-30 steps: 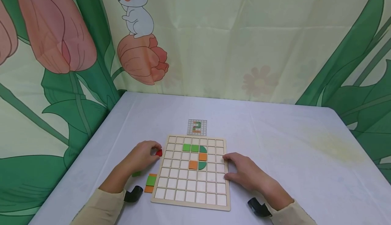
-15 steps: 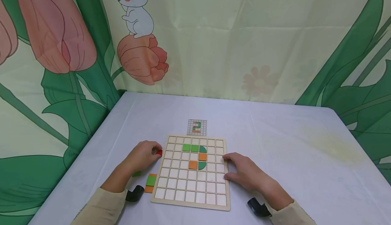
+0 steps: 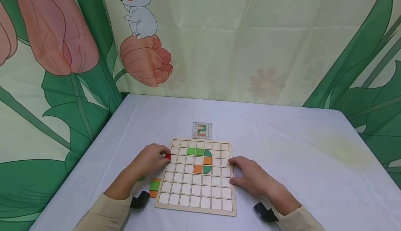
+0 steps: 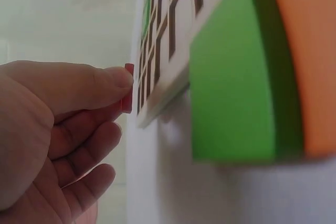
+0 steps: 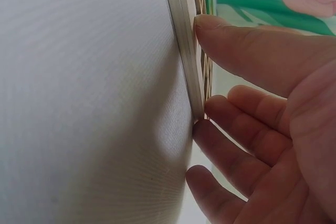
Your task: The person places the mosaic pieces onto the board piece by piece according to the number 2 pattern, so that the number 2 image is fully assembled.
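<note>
My left hand (image 3: pixel 151 158) pinches a small red tile (image 3: pixel 168 157) between thumb and fingertips, at the left rim of a wooden grid board (image 3: pixel 195 208). In the left wrist view the red tile (image 4: pixel 127 88) stands on edge in the grip, its face mostly hidden by the thumb. On the board lie two light green square tiles (image 3: pixel 199 152), two orange square tiles (image 3: pixel 198 169) and two dark green rounded tiles (image 3: pixel 207 169). My right hand (image 3: pixel 250 175) touches the board's right rim with thumb and fingers spread apart; the right wrist view shows its thumb (image 5: pixel 236 45) against the board.
A small pattern card (image 3: pixel 202 130) with a coloured figure 2 lies behind the board. Left of the board is a pile of green and orange tiles (image 3: pixel 155 185), with another green tile (image 3: pixel 141 178) partly under the left wrist. A printed curtain (image 3: pixel 238 43) hangs behind the table.
My left hand has carried the red tile a little to the right, from beside the board to over its left rim. The right hand and the tiles on the board keep their places.
</note>
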Demonstrator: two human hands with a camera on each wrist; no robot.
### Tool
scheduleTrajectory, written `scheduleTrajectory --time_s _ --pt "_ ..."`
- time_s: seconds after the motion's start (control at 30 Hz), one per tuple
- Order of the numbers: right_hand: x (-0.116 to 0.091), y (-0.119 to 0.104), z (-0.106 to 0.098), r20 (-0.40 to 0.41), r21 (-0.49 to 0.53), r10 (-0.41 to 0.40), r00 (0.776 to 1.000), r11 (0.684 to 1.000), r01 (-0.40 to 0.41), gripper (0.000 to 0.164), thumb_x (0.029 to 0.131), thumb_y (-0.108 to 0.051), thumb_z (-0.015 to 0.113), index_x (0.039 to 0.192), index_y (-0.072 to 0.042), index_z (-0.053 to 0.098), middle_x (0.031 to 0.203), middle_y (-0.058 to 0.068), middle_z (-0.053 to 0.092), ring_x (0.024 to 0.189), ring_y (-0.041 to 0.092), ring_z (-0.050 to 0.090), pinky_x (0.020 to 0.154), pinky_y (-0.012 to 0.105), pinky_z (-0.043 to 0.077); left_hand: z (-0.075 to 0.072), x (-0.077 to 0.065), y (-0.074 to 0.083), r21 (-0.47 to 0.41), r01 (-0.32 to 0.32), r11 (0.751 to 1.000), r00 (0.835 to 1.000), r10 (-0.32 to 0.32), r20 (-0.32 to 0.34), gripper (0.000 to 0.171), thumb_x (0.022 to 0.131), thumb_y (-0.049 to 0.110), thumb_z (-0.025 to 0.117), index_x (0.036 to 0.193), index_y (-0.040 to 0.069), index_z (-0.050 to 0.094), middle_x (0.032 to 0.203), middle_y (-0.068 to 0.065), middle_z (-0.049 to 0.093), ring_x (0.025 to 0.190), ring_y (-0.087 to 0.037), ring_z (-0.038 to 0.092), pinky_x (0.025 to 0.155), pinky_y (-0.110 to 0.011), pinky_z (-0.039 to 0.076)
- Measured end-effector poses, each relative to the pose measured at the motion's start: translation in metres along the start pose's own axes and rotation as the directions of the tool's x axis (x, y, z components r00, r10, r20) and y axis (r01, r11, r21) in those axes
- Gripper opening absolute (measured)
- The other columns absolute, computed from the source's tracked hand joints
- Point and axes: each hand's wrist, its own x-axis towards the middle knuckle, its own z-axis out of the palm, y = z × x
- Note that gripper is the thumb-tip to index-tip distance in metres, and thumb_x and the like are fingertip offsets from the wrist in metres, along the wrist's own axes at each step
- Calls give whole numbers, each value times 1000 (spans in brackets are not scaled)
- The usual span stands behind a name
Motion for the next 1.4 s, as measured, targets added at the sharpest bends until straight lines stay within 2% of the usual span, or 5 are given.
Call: scheduleTrajectory --time_s 0.53,0.67,0.97,1.23,1.4 --pt "1 -2 -1 1 -4 5 1000 1000 -5 56 83 -15 82 133 -6 59 134 7 58 129 29 51 108 48 39 15 3 24 -41 -9 999 999 12 53 10 86 12 79 94 15 73 97 3 65 96 -19 58 83 -37 52" --pt "1 -2 -1 4 -5 6 1000 1000 -6 56 83 -16 82 133 -5 59 134 7 58 130 29 51 108 48 38 19 5 27 -52 -38 998 997 41 60 9 87 11 77 93 15 73 96 5 65 97 -18 58 83 -36 52" --pt "1 -1 -1 3 -10 2 1000 1000 -2 57 83 -16 82 133 -5 58 135 7 58 130 29 51 108 48 38 26 4 33 -61 -151 987 986 154 58 9 87 8 77 88 15 71 87 8 63 85 -15 51 74 -32 48" --pt "0 -1 -1 0 -5 -11 1000 1000 11 57 83 -15 82 133 -5 58 135 8 58 130 29 51 108 48 38 32 6 38 -57 -135 989 985 140 98 9 86 10 79 93 12 74 90 6 66 89 -16 55 79 -34 52" --pt "0 -1 -1 2 -2 -7 1000 1000 7 56 82 -15 82 133 -5 59 135 8 58 130 29 51 108 48 38 34 7 40 -35 -160 987 981 162 102 10 86 9 78 94 12 74 90 6 66 88 -16 55 78 -34 53"
